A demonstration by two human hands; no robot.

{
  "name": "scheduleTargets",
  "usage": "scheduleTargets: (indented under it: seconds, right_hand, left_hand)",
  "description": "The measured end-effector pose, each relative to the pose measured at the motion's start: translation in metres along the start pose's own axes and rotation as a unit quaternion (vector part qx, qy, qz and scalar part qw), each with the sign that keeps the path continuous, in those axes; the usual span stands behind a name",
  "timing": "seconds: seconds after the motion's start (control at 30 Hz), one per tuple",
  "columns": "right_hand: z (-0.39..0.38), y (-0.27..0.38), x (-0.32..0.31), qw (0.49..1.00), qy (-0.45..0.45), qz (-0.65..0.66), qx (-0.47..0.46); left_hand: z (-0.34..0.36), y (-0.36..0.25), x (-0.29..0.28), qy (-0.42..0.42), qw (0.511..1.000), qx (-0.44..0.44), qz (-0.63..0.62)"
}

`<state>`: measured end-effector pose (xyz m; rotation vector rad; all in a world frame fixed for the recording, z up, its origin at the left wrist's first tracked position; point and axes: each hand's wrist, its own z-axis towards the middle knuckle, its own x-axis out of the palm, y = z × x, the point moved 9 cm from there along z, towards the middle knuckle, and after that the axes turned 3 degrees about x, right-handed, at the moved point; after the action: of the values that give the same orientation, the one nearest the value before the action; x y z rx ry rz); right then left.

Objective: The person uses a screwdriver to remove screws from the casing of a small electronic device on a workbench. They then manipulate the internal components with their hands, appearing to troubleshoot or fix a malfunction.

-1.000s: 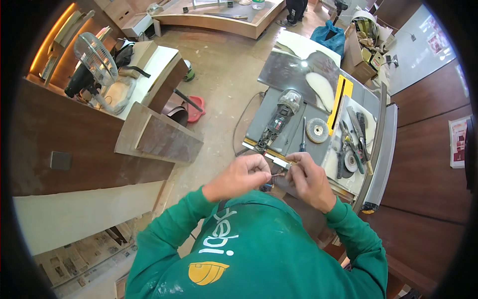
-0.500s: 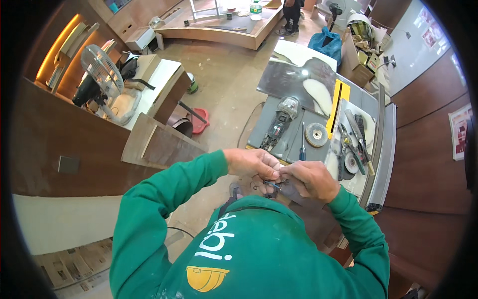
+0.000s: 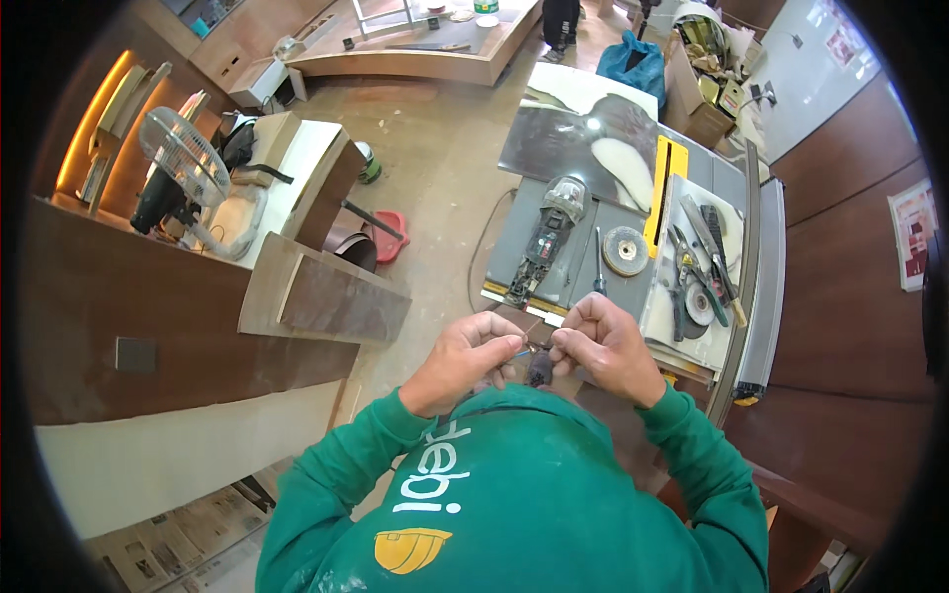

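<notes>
A workshop under fit-out spreads below: dusty concrete floor (image 3: 435, 188), brown wood panels along the walls, newspapers on the floor at the lower left, a fan (image 3: 183, 158) standing on a pale cabinet at the left. Ahead stands a grey desk (image 3: 529, 232) carrying an angle grinder (image 3: 542, 242) laid lengthwise, a screwdriver (image 3: 598, 262) beside it, a round grinding disc (image 3: 625, 250), a yellow level (image 3: 664, 183) along the desk's far edge, and a white tray with pliers (image 3: 682, 262) and other loose tools, all within easy reach, likely so a tool can be swapped without stepping away. The person in a green sweatshirt works close to the chest, above the desk's near edge. The left hand (image 3: 465, 361) and right hand (image 3: 603, 346) are drawn together, both closed narrow in a fingertip pinch. Between them runs a thin blue wire (image 3: 521, 353), and a small dark part (image 3: 540, 368) hangs just below the fingers; what exactly it is cannot be told. The wire seems held from both sides to keep it taut and steady, and brought near the eyes because the piece is so fine. Neither hand touches the desk.
</notes>
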<state>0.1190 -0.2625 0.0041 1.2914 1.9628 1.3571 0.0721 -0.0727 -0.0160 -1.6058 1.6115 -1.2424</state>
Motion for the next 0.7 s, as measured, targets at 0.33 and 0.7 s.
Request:
scheduleTargets:
  seconds: [0.33,0.7]
  right_hand:
    - [0.004,-0.005,0.033,0.992,0.020,0.122,0.018]
    - [0.002,0.002,0.030,0.995,0.006,0.093,-0.037]
  left_hand:
    - [-0.015,0.008,-0.002,-0.015,0.982,0.001,-0.187]
    - [-0.011,-0.007,0.013,0.010,0.994,0.010,-0.113]
